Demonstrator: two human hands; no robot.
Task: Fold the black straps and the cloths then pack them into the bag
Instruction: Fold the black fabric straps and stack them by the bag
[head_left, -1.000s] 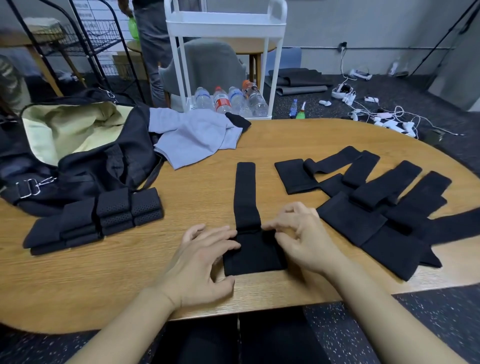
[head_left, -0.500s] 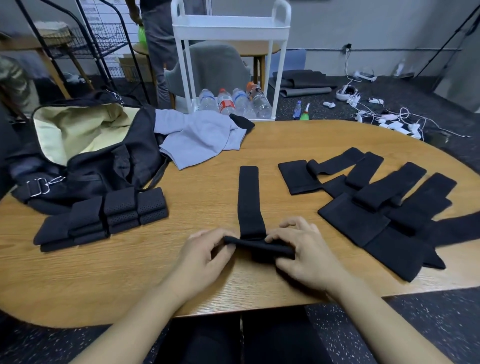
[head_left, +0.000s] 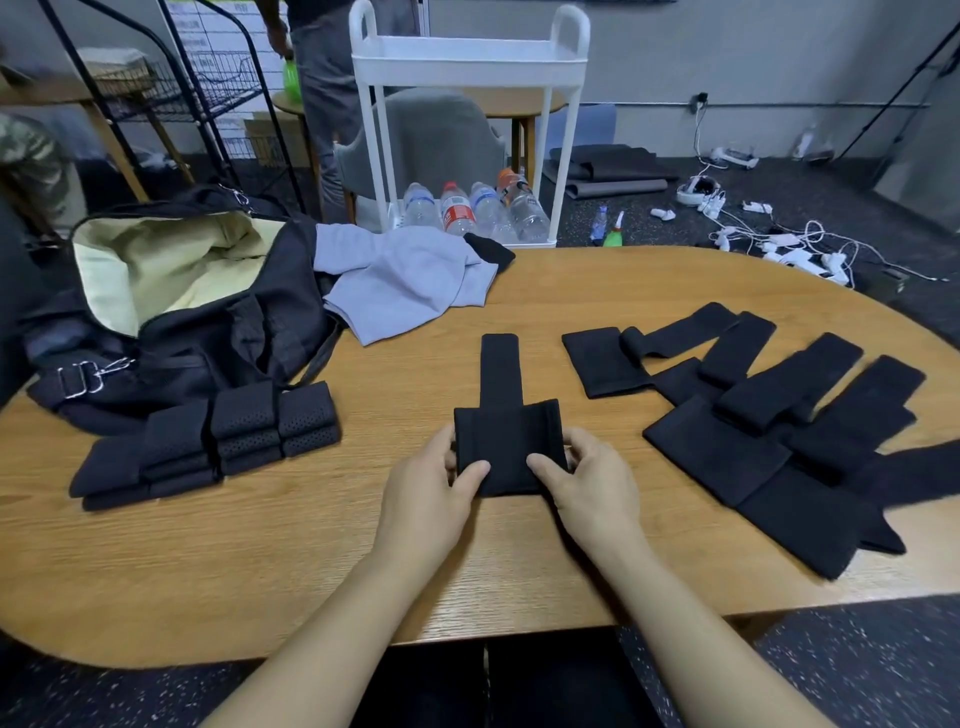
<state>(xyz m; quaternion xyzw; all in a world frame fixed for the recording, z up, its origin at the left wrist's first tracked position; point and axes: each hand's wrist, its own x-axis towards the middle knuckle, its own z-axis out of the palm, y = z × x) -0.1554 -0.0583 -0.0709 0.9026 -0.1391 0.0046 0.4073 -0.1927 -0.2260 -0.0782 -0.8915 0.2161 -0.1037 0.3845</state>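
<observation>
I see the black fabric strap (head_left: 506, 441) on the oval wooden desk (head_left: 519, 291), its folded wide end pinched between my left hand (head_left: 431, 499) and right hand (head_left: 587, 493). Its narrow tail runs straight away from my grip, so I judge the next fold goes forward. The open black bag (head_left: 171, 312) lies left of the strap.

This looks like an office or studio workroom, judged from what surrounds the oval wooden table (head_left: 597, 291); beyond its far edge stands a white plastic utility cart (head_left: 470, 62) holding water bottles; right of the cart, white cables and devices (head_left: 779, 244) litter dark speckled flooring; left, a black wire rack (head_left: 218, 78).
</observation>
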